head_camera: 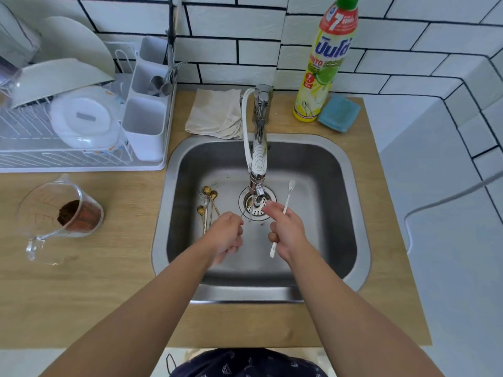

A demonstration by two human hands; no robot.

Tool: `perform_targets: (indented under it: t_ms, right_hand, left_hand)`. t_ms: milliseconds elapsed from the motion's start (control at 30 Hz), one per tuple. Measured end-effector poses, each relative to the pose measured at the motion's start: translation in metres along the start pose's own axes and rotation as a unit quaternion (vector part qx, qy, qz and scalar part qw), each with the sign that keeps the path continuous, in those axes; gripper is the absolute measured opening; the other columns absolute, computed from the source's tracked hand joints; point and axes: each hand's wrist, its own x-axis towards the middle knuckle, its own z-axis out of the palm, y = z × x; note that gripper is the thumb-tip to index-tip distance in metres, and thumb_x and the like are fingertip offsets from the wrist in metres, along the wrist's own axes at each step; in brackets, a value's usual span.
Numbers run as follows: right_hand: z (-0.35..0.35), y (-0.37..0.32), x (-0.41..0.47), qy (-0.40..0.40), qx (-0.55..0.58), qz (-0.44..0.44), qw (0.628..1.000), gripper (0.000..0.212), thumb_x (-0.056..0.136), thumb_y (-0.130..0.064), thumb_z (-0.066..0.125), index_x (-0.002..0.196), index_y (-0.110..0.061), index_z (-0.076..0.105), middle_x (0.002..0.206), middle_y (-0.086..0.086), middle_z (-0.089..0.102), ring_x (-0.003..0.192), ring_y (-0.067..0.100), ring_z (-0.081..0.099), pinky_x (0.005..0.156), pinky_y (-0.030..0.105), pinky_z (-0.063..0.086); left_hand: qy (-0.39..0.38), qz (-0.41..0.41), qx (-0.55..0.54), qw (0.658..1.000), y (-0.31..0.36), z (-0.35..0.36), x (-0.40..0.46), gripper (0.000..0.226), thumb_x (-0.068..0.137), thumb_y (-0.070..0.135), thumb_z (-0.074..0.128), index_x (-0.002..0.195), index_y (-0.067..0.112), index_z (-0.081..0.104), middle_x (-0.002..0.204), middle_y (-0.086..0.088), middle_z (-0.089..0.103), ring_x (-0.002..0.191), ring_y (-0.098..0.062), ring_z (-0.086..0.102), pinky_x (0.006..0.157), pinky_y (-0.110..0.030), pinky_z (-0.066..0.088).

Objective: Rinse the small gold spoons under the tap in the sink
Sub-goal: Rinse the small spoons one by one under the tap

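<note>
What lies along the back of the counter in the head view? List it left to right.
Dish rack → cutlery holder → folded cloth → tap → dish soap bottle → blue sponge.

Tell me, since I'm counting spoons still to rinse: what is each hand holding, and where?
The right hand grips a white spoon around mid-handle. The left hand pinches a thin utensil by its handle end; its type is unclear.

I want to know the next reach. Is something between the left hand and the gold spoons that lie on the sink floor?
Nothing visible blocks it. The gold spoons lie on the bare sink floor just left of and beyond the left hand. That hand already pinches a thin spoon handle, so it is not free. The right hand holds a white spoon.
</note>
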Motion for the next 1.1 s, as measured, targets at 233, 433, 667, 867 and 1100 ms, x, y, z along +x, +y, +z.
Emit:
perform_targets:
  t_ms: [233,433,667,867,1100]
  right_hand:
    - [0.025,0.007,0.000,-0.031,-0.052,-0.020,0.998,0.025,0.081,-0.016,0.085,0.100,-0.019,0.069,0.069,-0.006,0.061,0.040,0.005,0.032,0.037,0.020,0.025]
    - [0.034,0.001,0.003,-0.001,-0.126,-0.076,0.989,0.029,0.098,-0.029,0.067,0.070,-0.022,0.068,0.055,-0.014,0.062,0.033,-0.002,0.039,0.040,0.013,0.030]
    - [0.028,0.004,0.000,-0.040,-0.123,-0.072,0.989,0.013,0.094,-0.022,0.070,0.095,-0.011,0.077,0.065,-0.011,0.065,0.037,0.002,0.032,0.037,0.019,0.026]
    - [0.026,0.008,-0.003,-0.050,-0.107,-0.065,0.991,0.025,0.106,-0.026,0.052,0.106,-0.011,0.072,0.057,-0.018,0.066,0.036,0.003,0.032,0.037,0.018,0.027]
    - [0.028,0.005,-0.002,0.010,-0.087,-0.063,0.994,0.038,0.100,-0.032,0.059,0.067,-0.022,0.073,0.070,-0.004,0.076,0.036,0.002,0.034,0.036,0.019,0.027]
  left_hand:
    - [-0.083,-0.040,-0.141,0.986,0.001,-0.002,-0.021,0.016,0.101,0.015,0.039,0.090,0.015,0.050,0.052,0.005,0.030,0.040,-0.009,0.019,0.034,-0.017,0.017]
    - [-0.105,-0.061,-0.180,0.976,0.000,-0.013,-0.021,0.018,0.100,0.015,0.044,0.083,0.018,0.050,0.053,0.006,0.030,0.036,-0.007,0.022,0.031,-0.015,0.017]
    - [-0.112,-0.071,-0.202,0.970,0.002,-0.010,-0.020,0.020,0.101,0.017,0.044,0.081,0.019,0.049,0.050,0.007,0.029,0.035,-0.006,0.021,0.030,-0.014,0.016]
    - [-0.122,-0.086,-0.211,0.966,0.005,-0.006,-0.020,0.023,0.101,0.015,0.043,0.079,0.019,0.048,0.053,0.007,0.026,0.036,-0.005,0.019,0.031,-0.015,0.012]
    - [-0.143,-0.096,-0.216,0.961,0.003,-0.002,-0.024,0.024,0.100,0.015,0.044,0.077,0.019,0.048,0.054,0.007,0.024,0.035,-0.004,0.019,0.029,-0.014,0.013]
